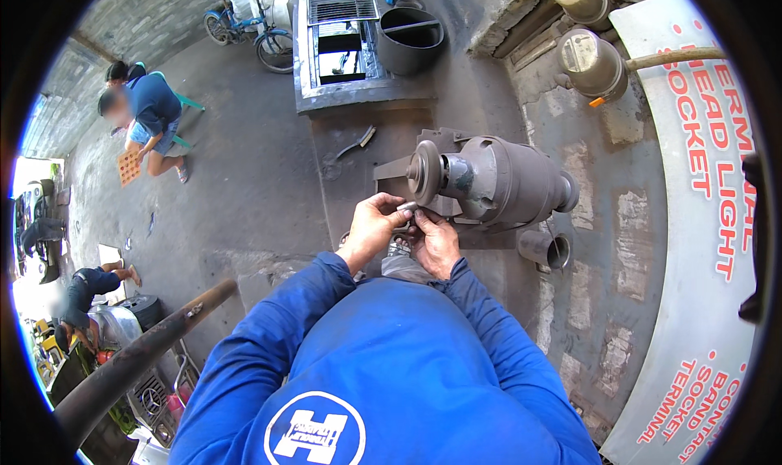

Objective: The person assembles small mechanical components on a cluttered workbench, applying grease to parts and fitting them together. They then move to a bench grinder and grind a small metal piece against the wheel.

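Below the wheel of a grey motor-driven grinder (509,180), both my hands are close together in front of me. My left hand (373,227) is closed, its thumb and fingertips pinching a small shiny metal piece (408,208). My right hand (437,243) is closed on the same piece from the other side, its fingers curled and partly hidden. The grinder's round wheel (423,173) sits just above my fingertips. Whether the piece touches the wheel I cannot tell.
A brush-like tool (358,142) lies on the floor ahead. Beyond stand a metal-topped bench (358,98) and a dark bucket (411,50). A rusty pipe (147,359) crosses at left. An open cylinder (544,249) stands right. Other people sit or bend at left.
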`<state>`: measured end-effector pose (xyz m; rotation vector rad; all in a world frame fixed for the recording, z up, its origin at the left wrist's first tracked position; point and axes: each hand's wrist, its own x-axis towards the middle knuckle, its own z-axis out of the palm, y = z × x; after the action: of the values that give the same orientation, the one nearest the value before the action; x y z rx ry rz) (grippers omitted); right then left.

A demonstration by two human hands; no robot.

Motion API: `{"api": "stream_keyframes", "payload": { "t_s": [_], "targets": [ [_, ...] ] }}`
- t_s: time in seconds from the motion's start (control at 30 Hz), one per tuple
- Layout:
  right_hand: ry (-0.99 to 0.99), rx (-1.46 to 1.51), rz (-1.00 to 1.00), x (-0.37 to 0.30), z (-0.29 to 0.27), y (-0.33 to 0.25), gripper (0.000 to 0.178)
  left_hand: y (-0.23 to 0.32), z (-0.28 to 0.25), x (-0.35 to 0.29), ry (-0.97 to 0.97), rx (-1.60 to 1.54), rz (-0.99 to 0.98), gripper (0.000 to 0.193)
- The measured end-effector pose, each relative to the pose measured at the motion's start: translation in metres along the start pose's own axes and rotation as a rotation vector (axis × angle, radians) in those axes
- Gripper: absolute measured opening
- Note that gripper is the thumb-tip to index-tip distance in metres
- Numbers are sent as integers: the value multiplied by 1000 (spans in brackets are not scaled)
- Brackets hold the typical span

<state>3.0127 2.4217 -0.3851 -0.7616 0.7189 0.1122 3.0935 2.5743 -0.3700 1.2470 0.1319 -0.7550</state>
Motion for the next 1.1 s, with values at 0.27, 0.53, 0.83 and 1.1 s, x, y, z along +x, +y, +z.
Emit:
{"api": "stream_keyframes", "payload": {
  "t_s": [0.27,0.53,0.83,1.1],
  "targets": [
    [-110,-3,1,-11,14,5,20,10,-18,-16,-14,70,12,33],
    [-187,-127,-98,-12,4,3,23,16,-22,-17,-92,-198,-305,27],
    [-187,-40,-7,0,-6,-3,23,10,-9,5,-101,-196,-238,26],
    [27,46,-22,7,1,6,15,8,-7,10,-33,-286,-336,18]
  ]
}}
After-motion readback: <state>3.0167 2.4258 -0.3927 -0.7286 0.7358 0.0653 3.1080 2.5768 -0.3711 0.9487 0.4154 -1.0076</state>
